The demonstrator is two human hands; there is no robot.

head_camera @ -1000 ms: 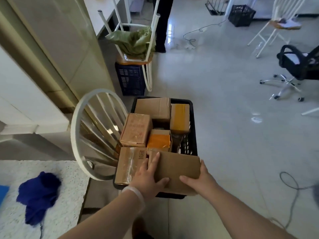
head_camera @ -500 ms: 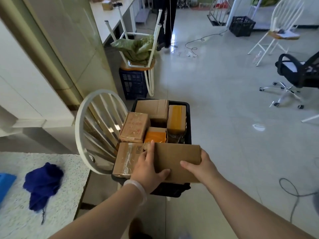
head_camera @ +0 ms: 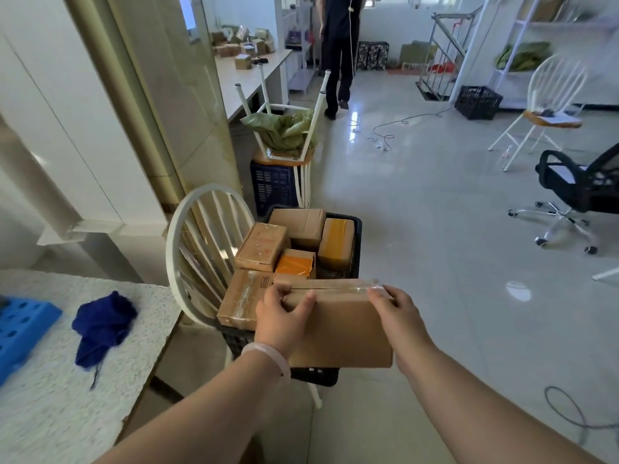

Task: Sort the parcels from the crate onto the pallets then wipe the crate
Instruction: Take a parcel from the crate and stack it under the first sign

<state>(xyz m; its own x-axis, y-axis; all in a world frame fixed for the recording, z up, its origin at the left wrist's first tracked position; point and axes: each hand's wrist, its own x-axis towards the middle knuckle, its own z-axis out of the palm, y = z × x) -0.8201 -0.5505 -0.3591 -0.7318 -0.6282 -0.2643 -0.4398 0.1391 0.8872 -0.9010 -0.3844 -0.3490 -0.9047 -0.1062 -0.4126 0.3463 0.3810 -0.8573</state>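
A black crate (head_camera: 357, 242) sits on a white chair (head_camera: 187, 249) and holds several cardboard parcels, among them an orange-taped one (head_camera: 296, 265) and a yellow-taped one (head_camera: 336, 242). I hold a large flat brown parcel (head_camera: 341, 326) tilted up above the crate's near edge. My left hand (head_camera: 281, 321) grips its left side, fingers curled over the top edge. My right hand (head_camera: 397, 316) grips its right side near the taped top edge. A blue cloth (head_camera: 100, 324) lies on the speckled counter (head_camera: 67, 396) at the left.
A blue perforated pallet (head_camera: 20, 329) lies at the counter's far left. Behind the crate an upturned stool with a green bag (head_camera: 284, 132) rests on a dark blue crate (head_camera: 273, 185). A person (head_camera: 340, 51) stands further back. An office chair (head_camera: 576, 192) and floor cables (head_camera: 402, 123) are at the right.
Both hands have lifted the flat parcel out of the crate and tipped it up toward me. My view has risen, showing more of the room.
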